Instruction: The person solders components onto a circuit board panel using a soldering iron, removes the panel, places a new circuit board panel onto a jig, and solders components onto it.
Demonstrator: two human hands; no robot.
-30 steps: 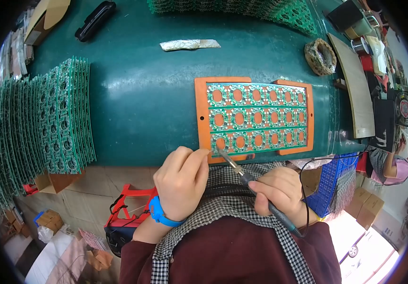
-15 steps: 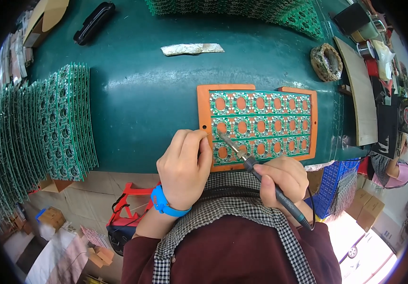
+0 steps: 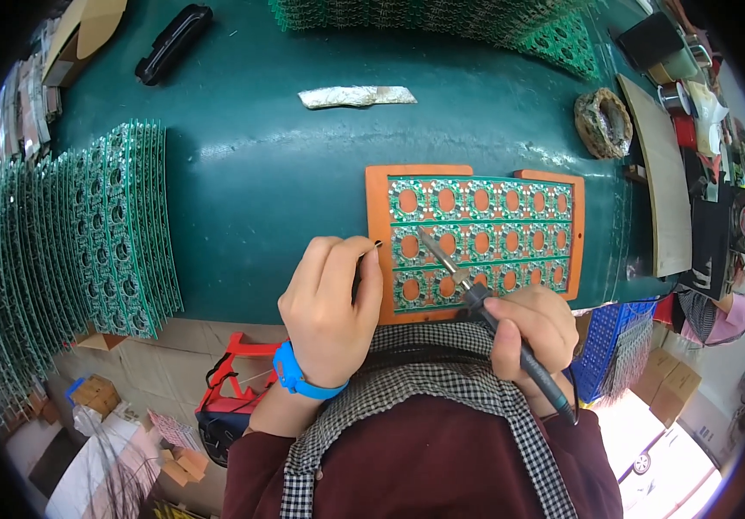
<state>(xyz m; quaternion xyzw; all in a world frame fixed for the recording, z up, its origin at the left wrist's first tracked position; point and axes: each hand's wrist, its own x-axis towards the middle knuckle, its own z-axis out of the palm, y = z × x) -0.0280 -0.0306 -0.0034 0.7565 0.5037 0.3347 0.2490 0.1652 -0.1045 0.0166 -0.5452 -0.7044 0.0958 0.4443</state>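
Observation:
A green circuit board panel (image 3: 481, 223) with rows of round cutouts lies in an orange frame (image 3: 376, 203) on the table. My right hand (image 3: 535, 333) grips a soldering iron (image 3: 476, 298) by its dark handle. Its metal tip slants up and left to the panel's middle row, beside the leftmost cutout; whether it touches is too small to tell. Just off the frame's left side, my left hand (image 3: 331, 298) has thumb and index finger brought together. Something tiny may be between those fingertips, too small to name. A blue band (image 3: 303, 374) circles the left wrist.
Many green panels (image 3: 121, 225) stand in a row at the left, with more panels (image 3: 441, 22) at the far edge. A foil-like strip (image 3: 357, 96), a black case (image 3: 173, 43), a round rough-rimmed pot (image 3: 603, 124) and a wooden board (image 3: 656, 173) lie around the work.
The iron's tip has shifted up and right over the panel, from the leftmost cutout's lower edge to its upper right. My left hand has drawn slightly left; the whole view has shifted a little.

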